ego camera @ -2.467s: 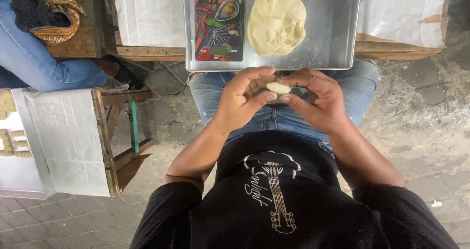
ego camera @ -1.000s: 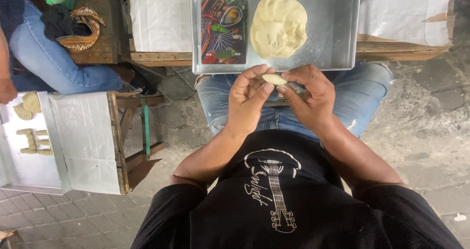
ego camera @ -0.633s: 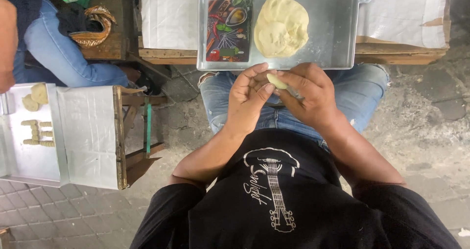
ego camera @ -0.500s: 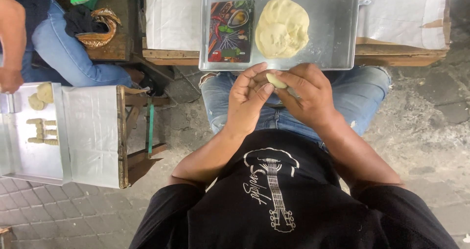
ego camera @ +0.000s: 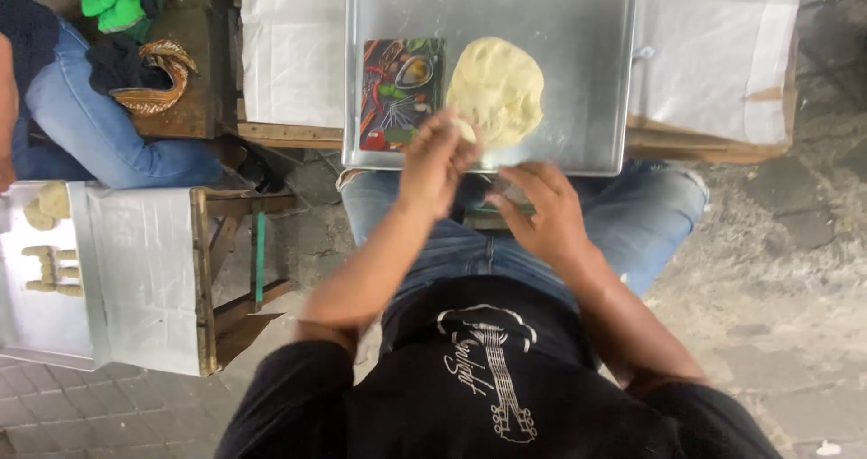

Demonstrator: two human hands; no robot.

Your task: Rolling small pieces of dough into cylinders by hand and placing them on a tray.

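My left hand [ego camera: 436,163] reaches over the near edge of the metal tray [ego camera: 578,71], fingers pinched on a small piece of dough [ego camera: 465,130] that touches the near-left side of the big dough mound [ego camera: 496,90] on the tray. My right hand [ego camera: 542,213] hovers just below the tray's near edge, fingers loosely spread, holding nothing I can make out. A colourful card [ego camera: 401,92] lies on the tray, just left of the mound. A white-covered side table [ego camera: 135,278] with dough shapes stands well left of the tray.
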